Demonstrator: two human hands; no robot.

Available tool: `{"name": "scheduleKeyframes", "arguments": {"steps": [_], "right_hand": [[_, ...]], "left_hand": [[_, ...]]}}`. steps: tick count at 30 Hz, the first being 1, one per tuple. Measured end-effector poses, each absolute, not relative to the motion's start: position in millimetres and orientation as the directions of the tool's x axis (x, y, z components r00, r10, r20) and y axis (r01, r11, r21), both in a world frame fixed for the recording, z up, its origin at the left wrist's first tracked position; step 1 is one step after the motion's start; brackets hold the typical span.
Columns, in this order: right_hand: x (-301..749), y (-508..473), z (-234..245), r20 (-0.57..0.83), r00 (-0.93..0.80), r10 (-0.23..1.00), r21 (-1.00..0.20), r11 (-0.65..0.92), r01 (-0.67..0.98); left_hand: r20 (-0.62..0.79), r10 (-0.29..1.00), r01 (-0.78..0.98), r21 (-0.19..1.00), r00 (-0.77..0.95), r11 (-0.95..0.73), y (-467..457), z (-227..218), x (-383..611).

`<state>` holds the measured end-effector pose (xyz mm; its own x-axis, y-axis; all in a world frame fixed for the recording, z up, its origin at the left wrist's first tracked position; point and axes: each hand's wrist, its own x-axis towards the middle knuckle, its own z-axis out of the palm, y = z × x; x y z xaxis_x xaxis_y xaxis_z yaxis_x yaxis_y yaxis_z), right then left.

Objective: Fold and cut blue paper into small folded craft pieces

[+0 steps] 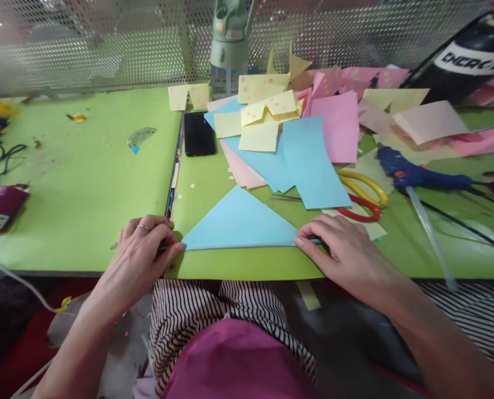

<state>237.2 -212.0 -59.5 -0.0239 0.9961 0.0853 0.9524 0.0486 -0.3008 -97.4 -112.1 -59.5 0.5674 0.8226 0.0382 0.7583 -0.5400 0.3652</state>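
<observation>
A blue sheet of paper (241, 221) lies on the green table, its outline a triangle with the peak pointing away from me and a long straight edge towards me. That near edge looks narrowly folded or rolled. My left hand (145, 244) pinches its left corner between thumb and fingers. At the opposite corner, my right hand (344, 244) is closed the same way, with the thumb on the edge. Something thin and dark shows beside the fingers of each hand; I cannot make out what it is.
Behind the paper lie a black phone (199, 134), loose blue sheets (309, 166), folded yellow pieces (269, 108) and pink paper (336, 127). Scissors with red and yellow handles (365, 209) and a blue glue gun (421, 173) sit at right. A water bottle (229, 52) stands behind.
</observation>
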Motion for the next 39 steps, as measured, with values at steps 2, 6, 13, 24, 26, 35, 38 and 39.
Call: {"name": "scheduleKeyframes", "arguments": {"steps": [2, 6, 13, 24, 26, 35, 38, 39], "right_hand": [[238.0, -211.4, -60.4, 0.100, -0.019, 0.995, -0.299, 0.048, 0.953], [241.1, -210.5, -64.1, 0.138, -0.034, 0.990, -0.296, 0.074, 0.952], [248.1, -206.5, -72.4, 0.188, -0.075, 0.979, -0.285, 0.127, 0.950], [248.7, -206.5, -74.5, 0.199, -0.080, 0.977, -0.256, 0.130, 0.958], [246.8, -208.6, -70.5, 0.174, -0.079, 0.982, -0.248, 0.121, 0.961], [239.2, -213.8, -57.7, 0.075, -0.048, 0.996, -0.235, 0.064, 0.970], [239.8, -213.6, -57.6, 0.077, -0.034, 0.996, -0.215, 0.050, 0.975], [240.2, -213.8, -57.8, 0.079, -0.028, 0.997, -0.210, 0.044, 0.977]], "left_hand": [[0.042, 0.829, 0.768, 0.352, 0.558, -0.535, -111.6, -59.1, -96.8], [0.027, 0.826, 0.772, 0.342, 0.562, -0.536, -111.0, -56.8, -95.0], [0.044, 0.834, 0.774, 0.347, 0.550, -0.529, -113.2, -54.2, -92.3], [0.086, 0.689, 0.661, 0.218, 0.720, -0.718, -114.5, -55.4, -96.2], [0.078, 0.595, 0.578, 0.166, 0.800, -0.799, -114.7, -54.1, -95.5], [0.036, 0.526, 0.523, 0.069, 0.850, -0.850, -116.6, -52.6, -93.7], [0.039, 0.531, 0.529, 0.058, 0.846, -0.847, -117.8, -55.2, -94.5], [0.041, 0.535, 0.532, 0.057, 0.844, -0.845, -118.3, -55.7, -94.5]]}}
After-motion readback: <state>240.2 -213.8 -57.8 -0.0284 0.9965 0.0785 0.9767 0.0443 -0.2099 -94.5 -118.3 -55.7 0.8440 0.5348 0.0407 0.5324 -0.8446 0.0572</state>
